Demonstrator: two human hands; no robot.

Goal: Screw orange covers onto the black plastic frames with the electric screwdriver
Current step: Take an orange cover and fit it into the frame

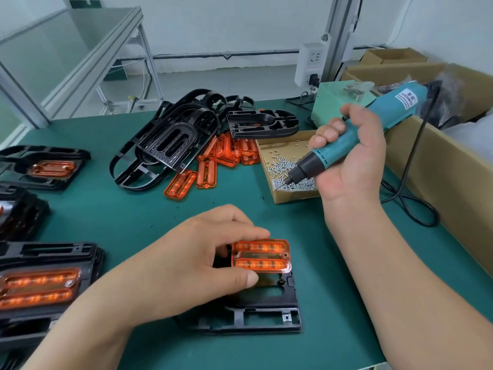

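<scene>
My left hand (202, 263) pinches the orange cover (261, 255) square on the black frame (256, 313) at lower centre, while my right hand's fingers (329, 132) grip the electric screwdriver (354, 137), dipping its tip into the screws (282, 169) to pick one up

Green-topped table (333, 303) filled the lower frame.
Lower centre: one black frame (266, 313) lay flat, with an orange cover (262, 256) on its upper part.
Upper centre: heap of black frames (170, 140), with loose orange covers (226, 153) beside it.
Right of centre: cardboard tray (293, 194) held screws (280, 169).
Left edge: stacked frames (53, 252) had covers fitted.
Upper right: pale green box (333, 102) stood there.
Right: black cable (410, 209) lay looped.
</scene>
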